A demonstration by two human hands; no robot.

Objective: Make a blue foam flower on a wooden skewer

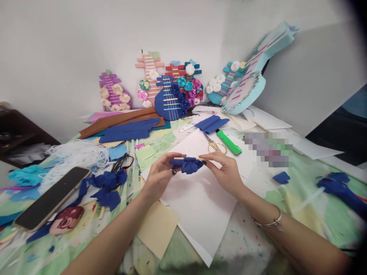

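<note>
- Blue paper [191, 166] is gathered in a loose, ruffled bunch against a thin stick [179, 158], held up over white sheets [197, 217] on the cloth-covered worktop [243, 231].
- Stick's long axis runs left to right, near level, bridging the gap between the two hands; the paper bulges out on its near side and droops a little below.
- Left hand [161, 173]: narrow pinch at the stick's left end, fingers above, thumb below, a flap of the paper by the fingertips.
- Right hand [225, 170]: fingertips closed narrowly at the stick's right end, beside the bunch's right edge. Exact pressure of the grip: cannot tell.
- Bunch lies to the right of the left fingertips and to the left of the right ones; its bulk seems slightly nearer the right hand.
- Beyond the hands: scissors [216, 146], gold-handled, just beside a green cutter [229, 142]; a folded blue piece [211, 123] behind them.
- Left of the left hand: blue scraps [106, 187], then a phone [53, 200].
- Well off to the right: small blue square [281, 177].
- At the back, upright: blue paper guitar [166, 102] carrying blue flowers [183, 100].
</note>
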